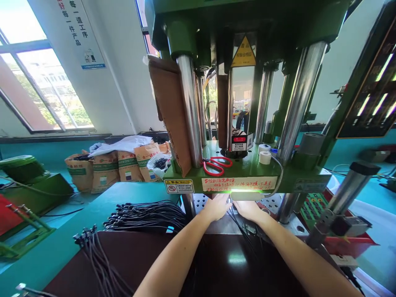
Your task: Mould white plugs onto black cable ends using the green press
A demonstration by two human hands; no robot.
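Both my hands reach under the green upper plate of a press (pixel 244 171), at its lower metal plate (pixel 227 227). My left hand (pixel 218 207) has its fingers closed at the black cables (pixel 237 222), which run down between my hands towards the table's front. My right hand (pixel 247 209) lies just right of these cables, its fingertips hidden behind the lit lamp bar (pixel 246 195). What sits at the far ends of the cables, beneath the plate, is out of sight.
A large bundle of black cables (pixel 148 216) and a smaller one (pixel 102 264) lie on the table to the left. Red-handled scissors (pixel 216 166) and white tape rolls (pixel 265 157) rest on the press. A button panel (pixel 318 212) stands right; paper sacks (pixel 105 171) stand behind.
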